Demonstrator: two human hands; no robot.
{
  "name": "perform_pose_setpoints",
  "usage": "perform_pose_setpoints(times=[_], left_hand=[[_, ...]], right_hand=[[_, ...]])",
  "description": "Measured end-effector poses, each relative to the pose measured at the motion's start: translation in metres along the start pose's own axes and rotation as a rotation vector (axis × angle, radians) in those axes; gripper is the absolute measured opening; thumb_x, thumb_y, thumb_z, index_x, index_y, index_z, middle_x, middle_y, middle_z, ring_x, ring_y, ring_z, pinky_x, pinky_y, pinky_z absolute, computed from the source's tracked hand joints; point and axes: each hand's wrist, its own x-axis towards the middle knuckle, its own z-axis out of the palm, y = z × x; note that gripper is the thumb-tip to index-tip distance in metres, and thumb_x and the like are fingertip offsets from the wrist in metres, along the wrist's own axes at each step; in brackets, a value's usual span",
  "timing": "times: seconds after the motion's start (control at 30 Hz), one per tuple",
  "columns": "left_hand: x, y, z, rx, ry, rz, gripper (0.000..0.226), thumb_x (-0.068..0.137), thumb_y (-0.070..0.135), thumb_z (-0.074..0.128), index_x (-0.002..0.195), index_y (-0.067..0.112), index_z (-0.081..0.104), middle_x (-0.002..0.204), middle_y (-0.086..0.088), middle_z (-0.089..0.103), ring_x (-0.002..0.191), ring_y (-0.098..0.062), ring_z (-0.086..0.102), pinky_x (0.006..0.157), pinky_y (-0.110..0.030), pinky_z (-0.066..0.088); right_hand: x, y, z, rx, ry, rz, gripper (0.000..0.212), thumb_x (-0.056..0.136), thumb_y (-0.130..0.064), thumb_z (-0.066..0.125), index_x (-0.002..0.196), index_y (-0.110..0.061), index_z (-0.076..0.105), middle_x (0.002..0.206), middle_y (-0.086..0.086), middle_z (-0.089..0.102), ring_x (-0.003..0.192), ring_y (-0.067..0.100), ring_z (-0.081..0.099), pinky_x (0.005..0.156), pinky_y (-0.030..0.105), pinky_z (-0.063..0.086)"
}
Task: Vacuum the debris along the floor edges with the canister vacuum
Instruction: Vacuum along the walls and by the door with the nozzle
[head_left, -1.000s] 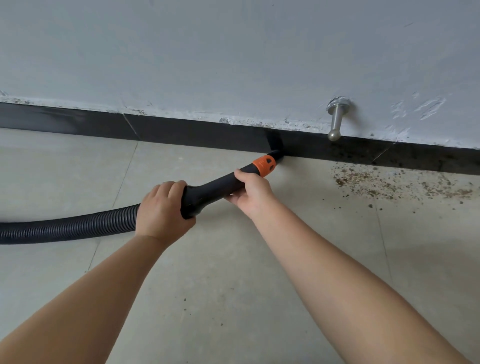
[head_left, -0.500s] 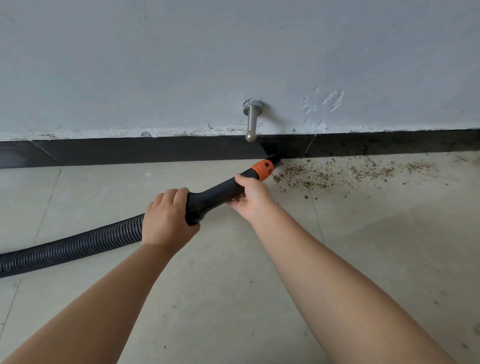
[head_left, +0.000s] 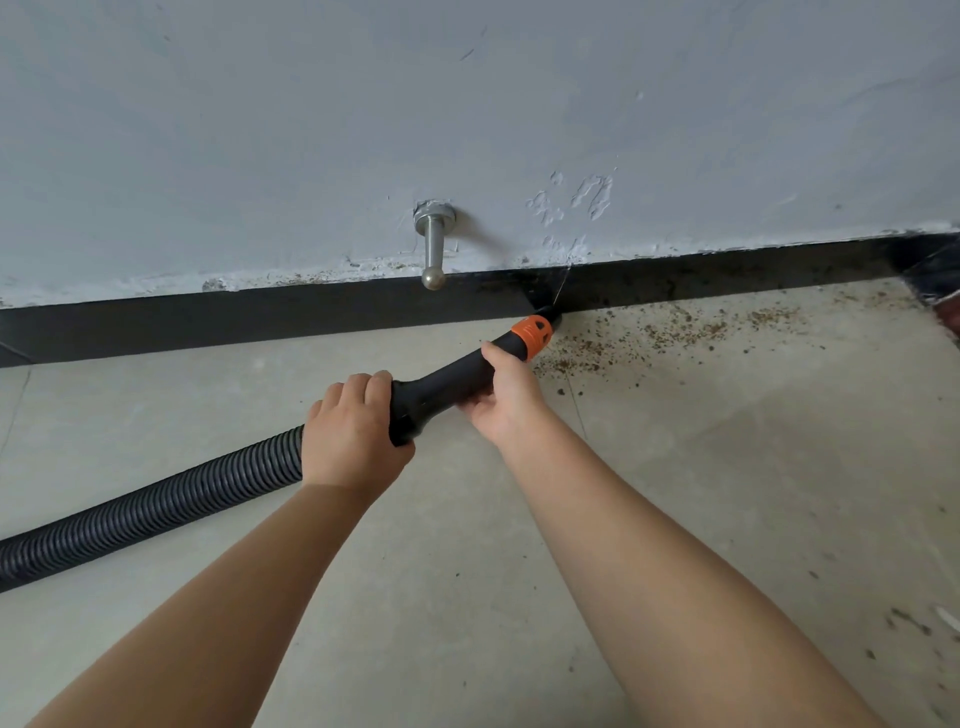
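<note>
Pale grey plastered wall (head_left: 260, 130) meets beige tiled floor (head_left: 727, 493) at black skirting (head_left: 208, 322); metal doorstop (head_left: 434, 249) projects from wall.

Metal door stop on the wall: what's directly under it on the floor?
Below the door stop runs the black baseboard, then bare tile floor. The debris starts further right, past the orange nozzle collar. The nozzle's mouth is hidden.

Ribbed matt plastic hose (head_left: 150, 506), shiny metal doorstop (head_left: 434, 244), rough plaster wall (head_left: 311, 130), glossy blk skirting (head_left: 208, 322).
</note>
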Motion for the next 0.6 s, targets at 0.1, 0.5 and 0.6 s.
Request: perform_pose_setpoints(times=[0.1,0.5,0.6], left_hand=[[0.005,0.018,0.006,-0.016,-0.020,0.003,0.053,0.036,0.010,0.087,0.080,-0.001,0.061,0.067,-0.014,0.059,0.055,-0.035,0.056,0.049,-0.036,0.045],[0.002,0.033,0.014,-0.083,0.020,0.024,0.054,0.038,0.018,0.089,0.082,0.003,0.063,0.068,-0.009,0.061,0.055,-0.031,0.058,0.049,-0.034,0.047],[-0.007,0.011,0.007,-0.125,0.044,-0.027,0.052,0.040,0.016,0.088,0.084,0.003,0.063,0.069,-0.009,0.061,0.056,-0.032,0.059,0.051,-0.034,0.047]], right_hand=[[0.000,-0.010,-0.010,0.009,0.014,-0.024,0.044,0.092,-0.012,0.057,0.132,-0.004,0.041,0.108,0.016,0.057,0.106,0.032,0.056,0.079,0.041,0.047],[-0.001,-0.017,-0.025,0.034,0.022,-0.096,0.046,0.092,-0.010,0.056,0.134,-0.002,0.038,0.125,0.019,0.053,0.116,0.034,0.052,0.085,0.042,0.046],[-0.008,-0.001,-0.011,0.011,-0.034,-0.098,0.038,0.092,-0.007,0.056,0.127,-0.001,0.044,0.122,0.019,0.054,0.115,0.034,0.053,0.089,0.043,0.047]])
